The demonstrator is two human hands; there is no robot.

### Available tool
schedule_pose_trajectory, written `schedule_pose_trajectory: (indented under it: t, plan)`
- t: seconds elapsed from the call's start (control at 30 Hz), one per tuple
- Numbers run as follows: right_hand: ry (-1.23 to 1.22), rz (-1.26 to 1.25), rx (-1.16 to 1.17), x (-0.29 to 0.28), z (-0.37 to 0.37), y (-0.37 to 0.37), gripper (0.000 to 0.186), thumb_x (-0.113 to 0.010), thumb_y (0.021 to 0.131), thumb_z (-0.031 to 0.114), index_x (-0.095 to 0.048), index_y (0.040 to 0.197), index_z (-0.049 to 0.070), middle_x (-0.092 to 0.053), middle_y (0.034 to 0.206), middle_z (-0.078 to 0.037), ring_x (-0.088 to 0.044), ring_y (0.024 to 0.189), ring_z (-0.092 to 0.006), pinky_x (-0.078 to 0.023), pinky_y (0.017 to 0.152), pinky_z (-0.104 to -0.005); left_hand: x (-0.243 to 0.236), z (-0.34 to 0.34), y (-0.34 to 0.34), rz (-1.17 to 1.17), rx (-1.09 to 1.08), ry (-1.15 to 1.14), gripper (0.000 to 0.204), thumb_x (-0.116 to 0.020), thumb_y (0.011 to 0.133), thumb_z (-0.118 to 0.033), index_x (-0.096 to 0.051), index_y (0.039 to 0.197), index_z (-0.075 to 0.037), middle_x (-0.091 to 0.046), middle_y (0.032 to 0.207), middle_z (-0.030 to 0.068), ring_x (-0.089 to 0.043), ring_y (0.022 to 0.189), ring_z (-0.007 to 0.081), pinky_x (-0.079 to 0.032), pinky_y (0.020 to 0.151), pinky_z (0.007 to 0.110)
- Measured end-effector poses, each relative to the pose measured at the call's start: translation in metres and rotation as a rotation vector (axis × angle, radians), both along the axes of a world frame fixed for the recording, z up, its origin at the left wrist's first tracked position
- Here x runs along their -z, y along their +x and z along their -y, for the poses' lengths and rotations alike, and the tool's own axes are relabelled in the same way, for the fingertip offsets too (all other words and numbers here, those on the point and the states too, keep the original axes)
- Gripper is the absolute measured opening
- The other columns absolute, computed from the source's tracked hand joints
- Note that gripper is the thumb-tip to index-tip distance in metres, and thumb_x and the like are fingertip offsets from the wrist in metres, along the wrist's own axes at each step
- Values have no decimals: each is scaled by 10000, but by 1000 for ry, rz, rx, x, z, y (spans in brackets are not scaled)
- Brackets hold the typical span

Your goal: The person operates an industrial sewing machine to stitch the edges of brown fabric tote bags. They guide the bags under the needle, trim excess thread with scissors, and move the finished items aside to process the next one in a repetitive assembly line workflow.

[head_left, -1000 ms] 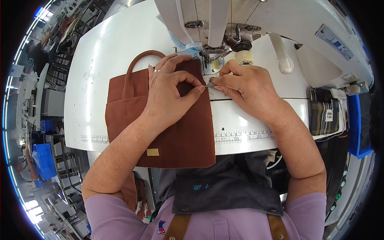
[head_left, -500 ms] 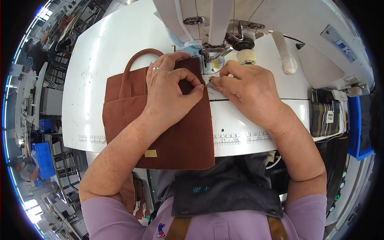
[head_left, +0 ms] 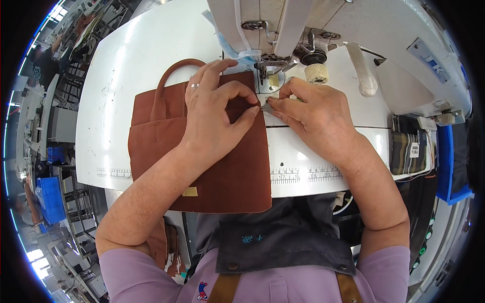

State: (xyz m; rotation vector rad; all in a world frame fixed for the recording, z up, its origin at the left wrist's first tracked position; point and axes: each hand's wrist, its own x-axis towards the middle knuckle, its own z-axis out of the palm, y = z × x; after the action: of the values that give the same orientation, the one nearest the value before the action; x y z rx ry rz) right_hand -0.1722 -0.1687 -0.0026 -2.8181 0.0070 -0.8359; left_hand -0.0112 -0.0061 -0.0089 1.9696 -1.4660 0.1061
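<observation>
A flat brown bag [head_left: 227, 174] with a looped handle [head_left: 160, 96] lies on the white sewing table, its lower edge hanging over the front. My left hand [head_left: 214, 101] rests on the bag's upper part. Its thumb and index finger pinch at the right edge; whether a thread is between them is too small to tell. Close beside that edge, my right hand [head_left: 316, 111] is closed around a small grey pointed metal tool [head_left: 267, 107], mostly hidden by the fingers. The tool's tip points at the pinched spot. Just beyond is the sewing machine's presser foot [head_left: 262, 73].
The sewing machine [head_left: 374, 40] overhangs the far right, with a cream knob [head_left: 317, 73] low on it. A pale blue cloth strip [head_left: 230, 48] hangs left of the needle area. Folded striped fabric [head_left: 406, 151] and a blue bin [head_left: 449, 166] stand at right.
The view has shifted slightly. My left middle finger has lifted a little and the left thumb and index finger look slightly farther apart. The right hand stays at the bag's edge.
</observation>
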Motion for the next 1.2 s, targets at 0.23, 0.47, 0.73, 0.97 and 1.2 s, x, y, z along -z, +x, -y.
schedule_pose_trajectory:
  t: [0.23,0.47,0.73,0.97,1.2]
  plan:
    - [15,-1,0,1,-1,1,109,-762,836,171,-766,909,90,-685,875,-30,-695,697,-246,-555,603,-388,-12,-33,-17,126,158,242,448,-768,895,-301,-692,1278,-81,-575,1446,149,-527,1377,369,-349,1172,609]
    - [144,-70,114,4,4,-1,226,-795,841,255,-756,993,92,-650,938,-51,-705,800,-272,-566,667,-407,-8,-17,-2,143,210,192,483,-750,909,-287,-650,1322,-58,-581,1454,158,-530,1384,373,-363,1164,631]
    - [235,-93,128,5,11,0,444,-831,822,356,-691,1144,85,-639,999,-101,-703,864,-334,-575,714,-443,-3,9,22,158,247,87,445,-777,881,-242,-682,1271,-50,-646,1369,171,-594,1308,371,-411,1160,548]
    - [352,-133,32,3,16,7,365,-806,854,259,-704,1151,74,-677,1010,-107,-706,840,-307,-582,744,-399,-2,15,30,138,269,64,451,-786,870,-233,-687,1257,-25,-679,1305,192,-627,1240,383,-470,1094,492]
    - [1023,-127,-84,7,29,11,287,-744,902,121,-738,1177,39,-735,984,-76,-712,875,-146,-567,755,-306,-5,13,26,125,251,80,442,-792,860,-222,-697,1246,-28,-680,1314,177,-633,1239,378,-457,1116,508]
